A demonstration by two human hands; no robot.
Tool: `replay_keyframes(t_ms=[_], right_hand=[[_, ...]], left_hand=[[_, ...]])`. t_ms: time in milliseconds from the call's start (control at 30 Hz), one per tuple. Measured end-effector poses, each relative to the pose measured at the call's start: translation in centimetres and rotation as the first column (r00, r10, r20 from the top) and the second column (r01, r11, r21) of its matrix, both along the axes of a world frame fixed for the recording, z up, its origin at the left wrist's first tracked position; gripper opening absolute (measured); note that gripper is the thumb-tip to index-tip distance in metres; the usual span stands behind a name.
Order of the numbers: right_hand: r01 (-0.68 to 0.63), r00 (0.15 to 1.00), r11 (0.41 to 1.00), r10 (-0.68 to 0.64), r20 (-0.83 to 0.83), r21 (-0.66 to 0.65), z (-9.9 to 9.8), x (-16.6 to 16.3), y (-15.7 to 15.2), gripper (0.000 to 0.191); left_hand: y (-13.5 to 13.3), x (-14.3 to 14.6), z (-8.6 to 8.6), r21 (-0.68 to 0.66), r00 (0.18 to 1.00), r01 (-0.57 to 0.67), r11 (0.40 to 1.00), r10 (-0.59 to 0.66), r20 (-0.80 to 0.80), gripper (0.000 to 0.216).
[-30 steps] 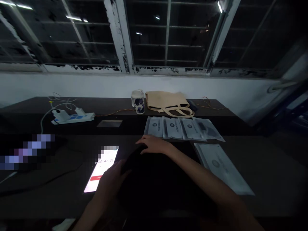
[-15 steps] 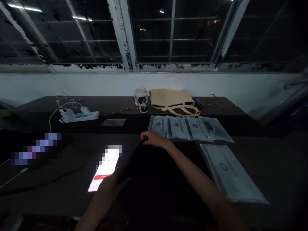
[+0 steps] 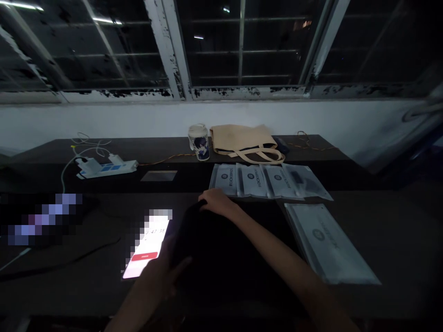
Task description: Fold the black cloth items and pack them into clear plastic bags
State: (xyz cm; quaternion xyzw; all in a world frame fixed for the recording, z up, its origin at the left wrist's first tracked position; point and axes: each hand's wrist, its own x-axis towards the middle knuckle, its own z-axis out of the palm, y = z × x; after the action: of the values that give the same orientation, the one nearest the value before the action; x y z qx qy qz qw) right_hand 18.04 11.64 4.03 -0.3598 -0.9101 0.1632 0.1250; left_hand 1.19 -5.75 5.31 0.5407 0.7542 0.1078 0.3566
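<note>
A black, soft-looking piece of cloth [image 3: 228, 258] lies in front of me, so dark that its kind and outline are hard to make out. My right hand [image 3: 218, 203] reaches over it and pinches its raised far edge. On its near left side, my left hand [image 3: 164, 272] grips the same cloth, thumb on top and the other fingers mostly hidden in shadow. Just beyond the left hand lies a lit phone [image 3: 147, 249], partly covered by that hand.
Several frosted zip bags [image 3: 254, 180] lie in a row behind the cloth, and a larger frosted bag [image 3: 328, 244] is at right. Further back are a cup [image 3: 199, 143], a beige tote bag [image 3: 242, 136] and a power strip [image 3: 107, 169]. A blurred-out screen [image 3: 44, 219] glows at left.
The view has shifted slightly. The black cloth's far left edge is lifted into a fuller bulge beside my right hand. Both hands keep their hold.
</note>
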Motion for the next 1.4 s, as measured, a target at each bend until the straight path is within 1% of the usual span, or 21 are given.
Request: replay_keyframes(t_ms=[67,167,233,300,400,433,500,533,600,667,700,767,833,900,967,1033,1100,1200,1267,1300,1400], right_hand=[[0.013,1.0,1.0,-0.013,0.019,0.021,-0.4,0.0,0.1,0.023],[0.012,0.999,0.999,-0.014,0.04,0.042,-0.9,0.1,0.1,0.023],[0.006,0.998,0.999,-0.009,0.055,0.052,-1.1,0.0,0.0,0.026],[0.006,0.998,0.998,-0.01,0.069,0.062,-1.1,-0.2,-0.3,0.029],[0.04,0.996,0.995,-0.048,0.078,0.096,-0.2,-0.6,-0.9,0.034],[0.06,0.995,0.992,-0.069,0.076,0.111,0.4,-0.7,-1.2,0.038],[0.101,0.992,0.984,-0.112,0.066,0.148,2.2,-0.5,-2.2,0.047],[0.118,0.99,0.979,-0.129,0.056,0.167,3.1,-0.1,-2.9,0.051],[0.153,0.986,0.969,-0.162,0.03,0.195,4.5,1.4,-4.9,0.052],[0.218,0.975,0.957,-0.224,0.01,0.194,4.7,3.8,-7.7,0.05],[0.274,0.96,0.943,-0.281,0.013,0.188,4.3,5.4,-9.4,0.052],[0.404,0.908,0.9,-0.416,0.044,0.161,2.5,8.8,-12.9,0.066],[0.495,0.856,0.863,-0.504,0.111,0.101,-0.1,12.1,-16.0,0.083],[0.497,0.85,0.865,-0.502,0.161,0.073,-2.3,14.8,-18.2,0.085],[0.461,0.866,0.884,-0.468,0.179,0.077,-3.8,16.6,-19.1,0.081],[0.431,0.88,0.897,-0.442,0.176,0.097,-4.2,17.4,-19.2,0.08],[0.428,0.883,0.894,-0.445,0.152,0.128,-3.8,17.3,-18.9,0.084],[0.4,0.903,0.903,-0.418,0.101,0.158,-2.7,16.4,-19.5,0.089],[0.335,0.933,0.934,-0.347,0.095,0.123,-2.3,16.1,-20.8,0.089],[0.302,0.945,0.949,-0.311,0.101,0.09,-2.3,16.2,-21.6,0.087],[0.275,0.953,0.961,-0.272,0.133,-0.003,-3.1,17.4,-24.2,0.086]], left_hand=[[-0.9,0.3,-0.3,0.01,0.997,0.064,0.998,-0.064,0.038,0.076],[-2.2,-0.4,-0.4,0.083,0.996,0.089,0.993,-0.091,0.025,0.07],[-2.8,-1.1,-0.2,0.156,0.991,0.122,0.98,-0.111,-0.08,0.067],[-3.1,-1.3,0.0,0.255,0.967,0.185,0.949,-0.129,-0.221,0.064],[-3.1,0.2,-0.1,0.442,0.938,0.268,0.856,-0.126,-0.324,0.052],[-2.8,1.1,-0.4,0.499,0.934,0.301,0.813,-0.146,-0.325,0.047],[-2.0,3.3,-1.1,0.565,0.914,0.396,0.724,-0.249,-0.321,0.039],[-1.4,4.3,-1.6,0.57,0.886,0.462,0.679,-0.32,-0.336,0.036],[-0.1,5.9,-2.8,0.533,0.797,0.604,0.593,-0.446,-0.407,0.034],[1.1,6.4,-4.0,0.467,0.702,0.712,0.524,-0.52,-0.486,0.046],[1.5,6.4,-4.7,0.44,0.67,0.742,0.505,-0.538,-0.511,0.057],[1.8,5.9,-5.7,0.418,0.648,0.761,0.496,-0.551,-0.525,0.071],[1.8,5.2,-6.3,0.427,0.655,0.755,0.497,-0.554,-0.514,0.072],[1.6,4.7,-6.5,0.445,0.666,0.746,0.496,-0.56,-0.493,0.074],[1.5,4.4,-6.5,0.454,0.673,0.739,0.497,-0.571,-0.47,0.077],[1.6,4.3,-6.3,0.45,0.674,0.738,0.503,-0.585,-0.452,0.081],[1.5,4.3,-6.0,0.45,0.674,0.738,0.504,-0.586,-0.449,0.084],[0.7,4.0,-5.0,0.458,0.652,0.757,0.465,-0.579,-0.489,0.09],[-0.3,3.6,-4.4,0.432,0.611,0.791,0.434,-0.607,-0.509,0.09],[-1.0,3.2,-4.2,0.412,0.595,0.802,0.432,-0.625,-0.505,0.089],[-2.7,1.9,-4.3,0.362,0.592,0.806,0.469,-0.654,-0.471,0.091]])
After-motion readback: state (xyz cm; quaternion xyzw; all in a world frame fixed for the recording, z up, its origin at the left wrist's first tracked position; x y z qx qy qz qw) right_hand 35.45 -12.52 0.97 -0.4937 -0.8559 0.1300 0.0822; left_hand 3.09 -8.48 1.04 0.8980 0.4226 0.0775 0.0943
